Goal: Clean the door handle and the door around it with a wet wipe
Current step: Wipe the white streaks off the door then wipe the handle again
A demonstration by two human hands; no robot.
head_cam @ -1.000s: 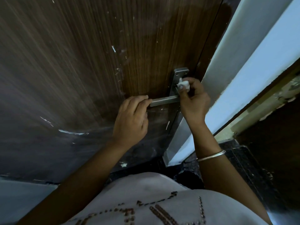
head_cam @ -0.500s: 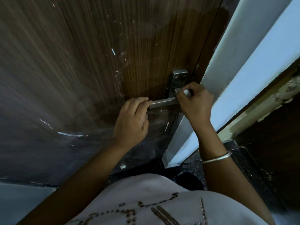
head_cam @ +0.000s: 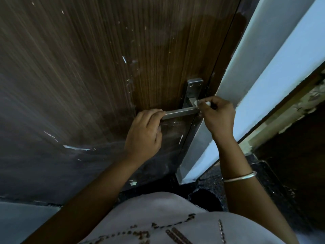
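A dark brown wooden door (head_cam: pixel 105 67) with white paint flecks fills the view. A metal lever handle (head_cam: pixel 179 113) juts left from its metal backplate (head_cam: pixel 194 87) near the door's right edge. My left hand (head_cam: pixel 144 134) grips the free left end of the lever, fingers curled over it. My right hand (head_cam: pixel 217 118) pinches a small white wet wipe (head_cam: pixel 202 103) and presses it against the lever's base at the backplate. Most of the wipe is hidden inside my fingers.
A white door frame (head_cam: pixel 263 76) runs diagonally just right of the handle. Dark speckled floor (head_cam: pixel 211 184) lies below it. A second dark doorway (head_cam: pixel 302 155) stands at the far right. My pale shirt (head_cam: pixel 167 222) fills the bottom of the view.
My right hand with the wipe slid down from the backplate to the lever's base and stays there. My left hand kept hold of the lever's end.
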